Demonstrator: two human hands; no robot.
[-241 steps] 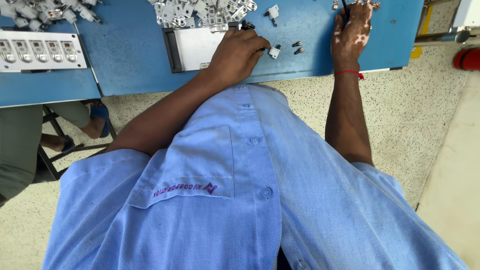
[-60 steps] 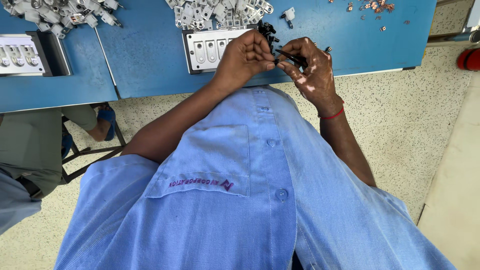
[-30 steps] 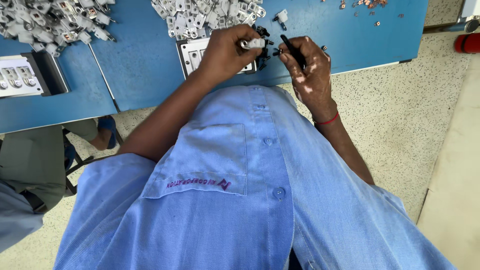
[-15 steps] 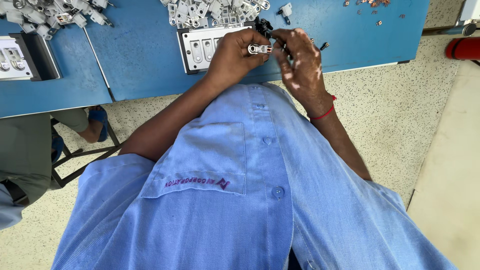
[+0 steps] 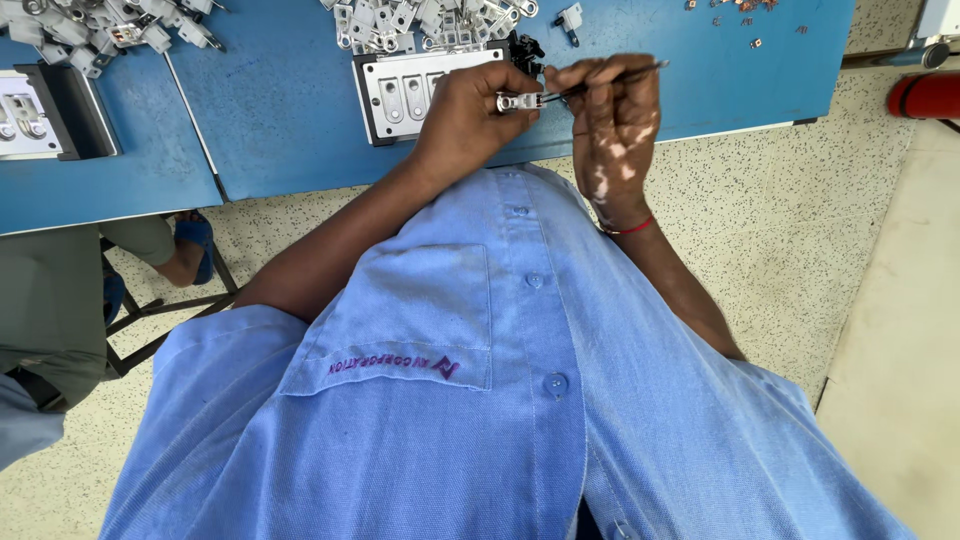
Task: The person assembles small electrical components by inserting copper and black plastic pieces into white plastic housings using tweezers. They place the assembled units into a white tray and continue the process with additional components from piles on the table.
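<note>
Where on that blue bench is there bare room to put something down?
Bare patches: between the plate and the left seam, and right of the right hand, below the copper bits. Crowded: the top edge, with the grey parts pile and left pile, and around the left hand.

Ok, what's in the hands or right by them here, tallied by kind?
Small white-and-metal switch part, held in the left hand: 1
Thin dark tool, held in the right hand: 1
Grey fixture plate on the blue table: 1
Total: 3
</note>
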